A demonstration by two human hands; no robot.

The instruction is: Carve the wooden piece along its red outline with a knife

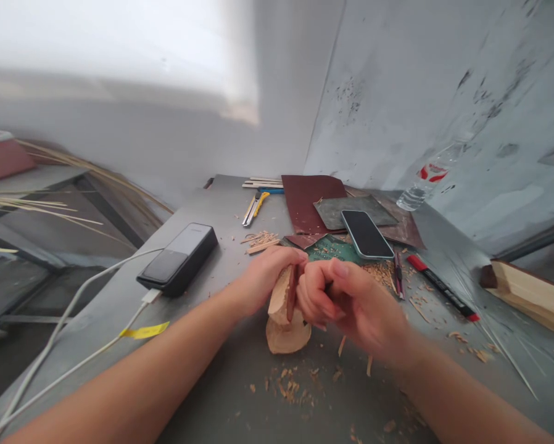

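My left hand [274, 271] is wrapped round a pale, carved block of wood [281, 299], which it holds tilted in front of me. The block's right side looks reddish brown. Just below it, a rounded pale wooden piece [290, 338] shows over the table; whether the two are joined I cannot tell. My right hand [335, 296] is closed with curled fingers against the block's right side. A small dark spot shows between those fingers, but what they grip is hidden. Wood shavings [292, 388] lie on the grey table below both hands.
A phone [367, 234] rests on sandpaper sheets [311, 200] beyond my hands. Left stand a cabled black power bank [179, 259] and a yellow utility knife [255, 208]. Right are a marker [443, 288], a plastic bottle [427, 179], thin rods [499, 345] and a wooden block [529, 296].
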